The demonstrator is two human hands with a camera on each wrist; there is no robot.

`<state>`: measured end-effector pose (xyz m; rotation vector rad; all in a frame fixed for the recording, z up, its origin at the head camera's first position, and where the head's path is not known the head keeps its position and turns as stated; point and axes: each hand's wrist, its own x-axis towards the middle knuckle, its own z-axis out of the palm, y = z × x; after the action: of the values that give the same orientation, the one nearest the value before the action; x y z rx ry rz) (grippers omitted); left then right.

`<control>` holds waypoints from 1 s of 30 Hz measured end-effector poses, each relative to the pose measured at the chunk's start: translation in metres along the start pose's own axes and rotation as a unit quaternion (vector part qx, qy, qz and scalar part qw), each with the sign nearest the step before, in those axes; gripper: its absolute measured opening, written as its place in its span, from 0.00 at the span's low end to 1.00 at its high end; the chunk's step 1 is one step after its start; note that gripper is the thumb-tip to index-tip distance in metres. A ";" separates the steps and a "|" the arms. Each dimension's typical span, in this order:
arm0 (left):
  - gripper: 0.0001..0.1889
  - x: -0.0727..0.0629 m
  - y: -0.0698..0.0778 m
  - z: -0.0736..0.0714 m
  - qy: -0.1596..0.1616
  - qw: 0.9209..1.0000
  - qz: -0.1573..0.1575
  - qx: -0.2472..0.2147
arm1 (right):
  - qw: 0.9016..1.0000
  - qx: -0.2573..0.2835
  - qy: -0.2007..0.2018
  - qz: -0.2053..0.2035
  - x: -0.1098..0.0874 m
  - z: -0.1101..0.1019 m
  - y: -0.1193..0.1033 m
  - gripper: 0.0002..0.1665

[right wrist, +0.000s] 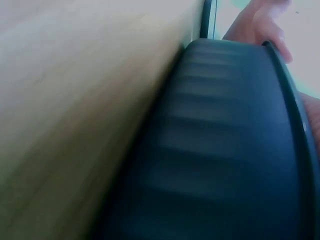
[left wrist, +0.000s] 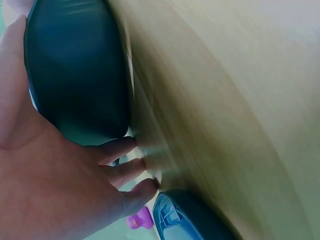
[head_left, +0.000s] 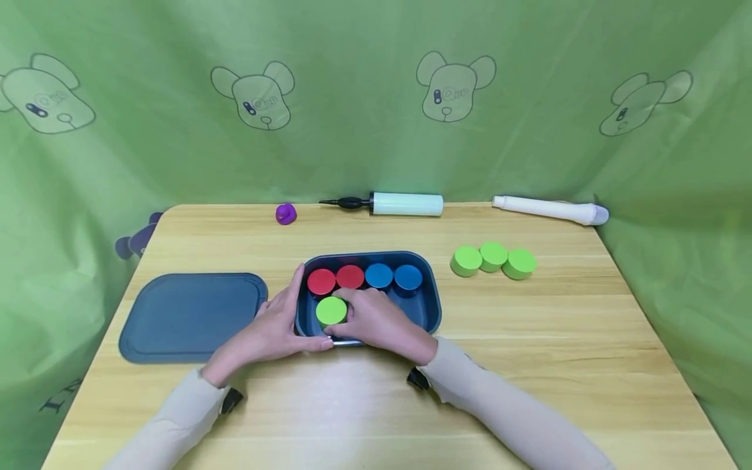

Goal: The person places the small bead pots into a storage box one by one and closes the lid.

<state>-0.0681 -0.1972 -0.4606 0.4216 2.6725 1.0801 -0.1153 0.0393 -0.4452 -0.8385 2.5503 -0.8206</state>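
Note:
My right hand pinches a light green cylinder between thumb and fingers, inside a dark blue rectangular box. Two red cylinders and two blue cylinders line the back of the box, just behind the green one. At the box's left end, my left hand rests with its fingers extended along the side and its thumb on the front rim. In the left wrist view, the left hand lies against the box's outer wall. The box wall hides the green cylinder from the right wrist view.
A flat dark blue lid lies left of the box. Three green cylinders stand at the back right. Along the far edge are a purple toy duck, a hand pump and a white wand-like object.

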 end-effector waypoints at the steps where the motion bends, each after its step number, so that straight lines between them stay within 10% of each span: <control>1: 0.75 0.000 0.000 0.000 0.001 1.000 0.001 -0.001 | 1.000 0.002 -0.003 0.001 0.001 0.000 0.000 0.31; 15: 0.75 0.001 -0.001 -0.001 -0.007 1.000 -0.002 0.004 | 0.998 0.061 -0.029 -0.007 -0.001 -0.001 -0.001 0.34; 30: 0.76 0.000 -0.002 -0.001 -0.007 1.000 -0.014 0.003 | 0.981 0.150 0.088 -0.081 -0.036 -0.016 0.013 0.18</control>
<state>-0.0683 -0.1989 -0.4614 0.3895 2.6618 1.0584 -0.1003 0.0775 -0.4363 -0.9158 2.4370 -1.3462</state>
